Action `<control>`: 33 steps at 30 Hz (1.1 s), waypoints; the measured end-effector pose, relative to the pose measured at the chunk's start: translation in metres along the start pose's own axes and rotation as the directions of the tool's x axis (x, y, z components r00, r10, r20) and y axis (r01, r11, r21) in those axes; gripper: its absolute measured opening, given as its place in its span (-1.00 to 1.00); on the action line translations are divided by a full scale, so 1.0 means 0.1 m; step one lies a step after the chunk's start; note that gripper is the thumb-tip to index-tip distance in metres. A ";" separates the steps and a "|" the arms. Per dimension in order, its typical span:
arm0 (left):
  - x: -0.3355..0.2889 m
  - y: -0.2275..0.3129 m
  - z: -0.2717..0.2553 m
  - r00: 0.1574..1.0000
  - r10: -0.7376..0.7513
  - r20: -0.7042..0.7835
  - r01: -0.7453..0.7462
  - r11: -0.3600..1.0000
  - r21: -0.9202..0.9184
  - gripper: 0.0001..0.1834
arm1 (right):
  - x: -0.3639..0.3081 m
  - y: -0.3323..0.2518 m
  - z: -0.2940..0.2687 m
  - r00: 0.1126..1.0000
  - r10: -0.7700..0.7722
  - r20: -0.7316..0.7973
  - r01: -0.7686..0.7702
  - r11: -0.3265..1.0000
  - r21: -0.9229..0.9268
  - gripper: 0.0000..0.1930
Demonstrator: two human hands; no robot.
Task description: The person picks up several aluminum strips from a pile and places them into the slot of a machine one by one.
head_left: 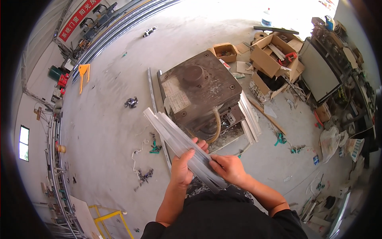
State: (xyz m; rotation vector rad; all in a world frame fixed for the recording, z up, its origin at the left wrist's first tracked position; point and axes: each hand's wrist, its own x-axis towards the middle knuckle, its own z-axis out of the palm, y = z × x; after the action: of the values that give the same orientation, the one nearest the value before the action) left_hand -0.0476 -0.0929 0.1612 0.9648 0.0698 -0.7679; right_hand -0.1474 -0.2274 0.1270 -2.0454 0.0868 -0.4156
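A bundle of long, thin, whitish-grey strips [171, 133] slants across in front of me, its far end pointing up and left. My left hand [185, 163] is wrapped round the bundle from below, thumb on top and fingertips showing on the far side. Closer to the near end, my right hand [229, 169] grips the strips between thumb and fingers. Just beyond the bundle stands a squat brown metal machine [209, 85] with a round knob-like boss on its top and a pale hose [217, 125] at its side.
Metal bars [152, 89] lie left of the machine, white profiles [248, 119] right of it. Cardboard boxes [264, 61] stand at the far right, near a leaning panel [320, 71]. Plastic scraps [155, 148] litter the floor. A yellow frame [109, 216] stands lower left.
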 end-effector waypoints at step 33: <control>0.04 0.40 -0.94 0.952 0.065 -0.301 -0.158 0.942 -0.297 -0.81 | -0.52 0.95 -0.67 0.683 0.722 0.106 -0.709 0.691 -0.139 -0.67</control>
State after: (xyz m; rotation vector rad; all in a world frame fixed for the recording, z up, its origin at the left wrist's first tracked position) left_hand 0.0058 -0.0110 0.1328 0.7574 0.3785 -0.4859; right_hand -0.2077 -0.3184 0.0615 -1.9325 0.8070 0.2539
